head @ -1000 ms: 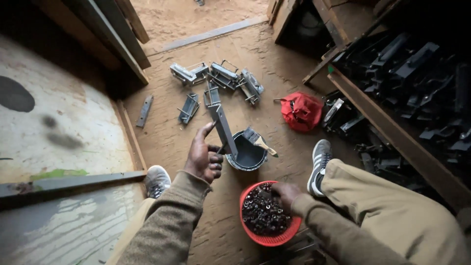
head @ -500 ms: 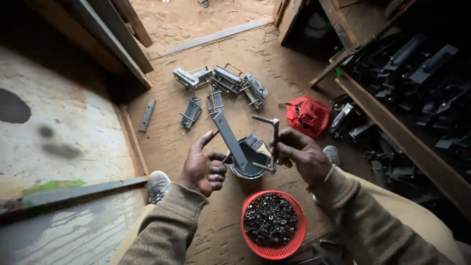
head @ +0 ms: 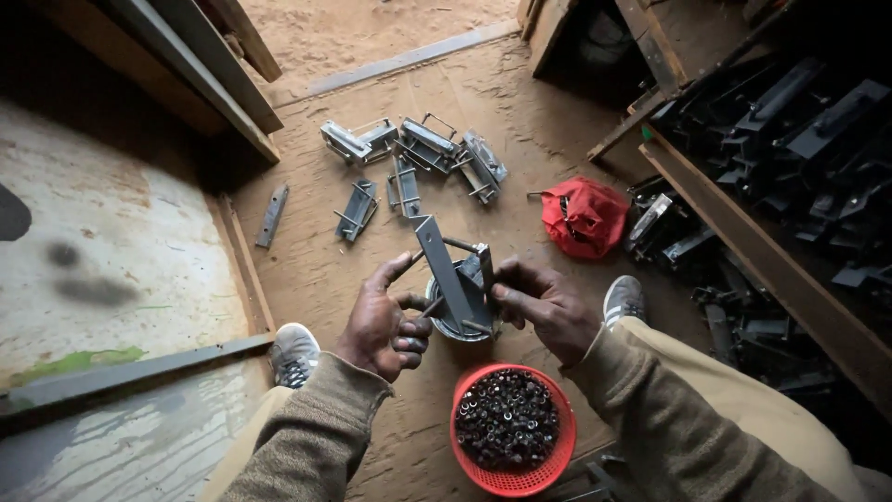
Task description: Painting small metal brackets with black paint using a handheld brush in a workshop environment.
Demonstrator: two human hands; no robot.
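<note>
Metal bracket (head: pixel 444 270) gripped in left hand (head: pixel 386 321) above grey tub (head: pixel 462 321); right hand (head: pixel 544 307) pinches U-bolt (head: pixel 478 256) into it. Finished clamps (head: pixel 418 153) lie on floor; nuts fill red basket (head: pixel 513 429); assembly judged midway.

A single head-worn camera looks steeply down from close above at the sandy floor (head: pixel 353 279), doorway at far

Our left hand (head: pixel 383 321) and right hand (head: pixel 544 307) cover most of the grey can (head: pixel 462 321) beneath the metal bracket (head: pixel 444 265). At five o'clock the red basket (head: pixel 514 429) nearly reaches the bottom edge. At two o'clock the dark parts (head: pixel 799 121) on the shelf blur in shadow.
</note>
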